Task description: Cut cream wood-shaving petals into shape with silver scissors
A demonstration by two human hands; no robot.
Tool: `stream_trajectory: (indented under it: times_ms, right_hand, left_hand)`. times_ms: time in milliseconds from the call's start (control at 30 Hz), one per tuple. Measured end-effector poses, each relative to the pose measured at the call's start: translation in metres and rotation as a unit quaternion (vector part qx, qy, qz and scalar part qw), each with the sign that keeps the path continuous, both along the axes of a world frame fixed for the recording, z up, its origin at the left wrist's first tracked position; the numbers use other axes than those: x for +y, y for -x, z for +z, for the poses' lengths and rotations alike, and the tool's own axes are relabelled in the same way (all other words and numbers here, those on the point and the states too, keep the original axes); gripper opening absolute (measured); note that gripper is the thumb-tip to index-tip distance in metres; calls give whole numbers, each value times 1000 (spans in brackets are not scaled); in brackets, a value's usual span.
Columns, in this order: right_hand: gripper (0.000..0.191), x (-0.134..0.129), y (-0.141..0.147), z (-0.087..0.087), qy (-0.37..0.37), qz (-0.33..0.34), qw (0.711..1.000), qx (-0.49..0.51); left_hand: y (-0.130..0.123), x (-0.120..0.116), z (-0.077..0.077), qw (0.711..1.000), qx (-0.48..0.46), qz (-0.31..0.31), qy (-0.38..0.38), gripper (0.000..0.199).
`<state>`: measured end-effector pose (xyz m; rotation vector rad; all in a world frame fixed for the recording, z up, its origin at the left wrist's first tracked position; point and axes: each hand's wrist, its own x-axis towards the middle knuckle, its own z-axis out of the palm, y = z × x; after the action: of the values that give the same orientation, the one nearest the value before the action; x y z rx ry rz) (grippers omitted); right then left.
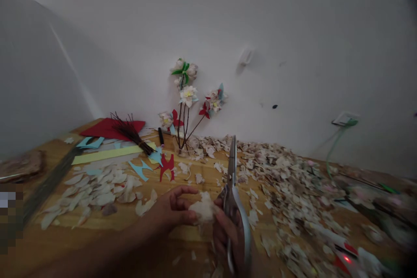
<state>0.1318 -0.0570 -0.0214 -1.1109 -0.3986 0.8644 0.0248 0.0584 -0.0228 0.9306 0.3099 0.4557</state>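
Note:
Near the front middle of the table, my left hand [176, 208] pinches the left side of a pale, thin, papery piece [204, 208]. My right hand [224, 228] holds metal scissors [232, 169], blades together and pointing up and away from me. Its thumb and finger also touch the right edge of the papery piece. Just beyond the hands lie a red paper cutout [167, 167] and a light blue cutout [140, 169]. To the left is a pile of pale petal-like pieces [104, 186].
Handmade flowers on twigs [188, 95] stand in a clear container [185, 150] by the wall. A bundle of dark twigs [135, 134] rests by red paper [97, 128] and a yellow strip [107, 155]. A broad heap of dry scraps [283, 173] covers the right side.

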Motion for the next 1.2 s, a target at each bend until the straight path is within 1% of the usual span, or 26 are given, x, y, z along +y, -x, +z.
stream_trajectory:
  times_ms: [133,233,367,467,600,667,767,833,933,1000,1067,1133,1200]
  right_hand:
    - [49,-1,0,0,-23,8,1000,-13]
    - [48,0,-3,-6,-30,-2,1000,4]
    - [47,2,-7,-15,-36,-1,999,-5]
    - [48,2,-6,-11,-40,11,998,-36]
    - [48,0,1,1,-9,-3,999,-54]
    - [46,1,4,4,-8,-14,998,-60]
    - [41,3,4,1,-35,-42,996,-78]
    - [40,4,3,-2,-33,-51,994,-86]
    - [40,5,2,-4,-13,-40,995,-87]
    - [43,4,1,-2,-7,-43,995,-87]
    - [49,3,0,0,3,-44,996,-84]
    - [53,3,-2,0,20,-21,996,-88]
    - [51,3,-5,-3,26,1,994,-104]
  left_hand:
    - [0,3,-3,1000,-13,-12,-22,55]
    - [-1,4,-3,999,-29,-21,-30,52]
    - [0,2,-1,999,-40,-16,-8,50]
    - [1,-1,2,999,-21,-14,31,53]
    - [0,-1,3,999,-2,-20,43,52]
    - [0,-1,4,998,-9,-19,55,50]
    - [2,0,5,997,-21,-10,79,48]
    - [4,0,6,996,-3,-14,88,47]
    - [6,0,5,995,45,-30,88,47]
    - [6,0,4,994,58,-29,87,46]
    - [5,0,4,994,51,-25,92,47]
    - [4,0,4,994,38,-31,96,49]
    - [4,0,4,994,31,-38,96,50]
